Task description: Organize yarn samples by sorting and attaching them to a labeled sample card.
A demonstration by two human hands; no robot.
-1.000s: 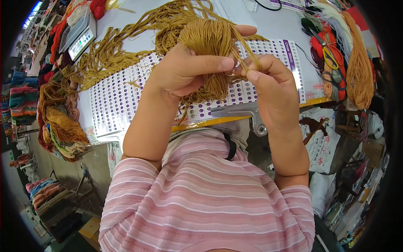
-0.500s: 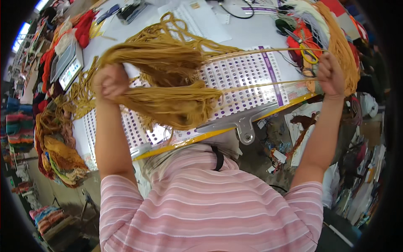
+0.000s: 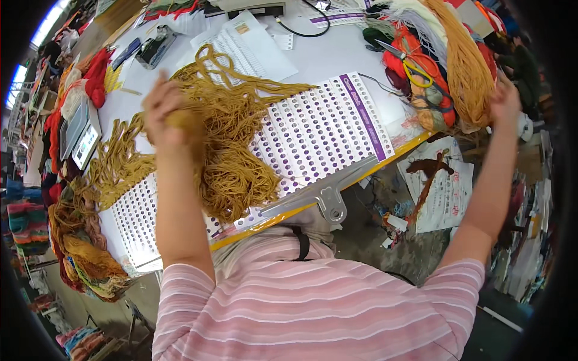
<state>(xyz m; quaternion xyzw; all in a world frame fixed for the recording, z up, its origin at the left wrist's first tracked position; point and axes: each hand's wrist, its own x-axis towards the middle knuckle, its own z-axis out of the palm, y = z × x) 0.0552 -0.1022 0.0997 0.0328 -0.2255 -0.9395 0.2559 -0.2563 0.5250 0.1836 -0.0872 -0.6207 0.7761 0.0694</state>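
Mustard yarn [image 3: 238,174] lies in a loose, crossed pile on the punched cards [image 3: 319,123], left of centre; it could knot if pulled through that tangle. Left hand [image 3: 165,114] is clenched round part of it, blurred; a slack grip would spill loops. Right hand [image 3: 504,101] curls beside the orange hank [image 3: 466,66], contents can't tell; trailing thread could snag there or on the scissors [image 3: 408,62].
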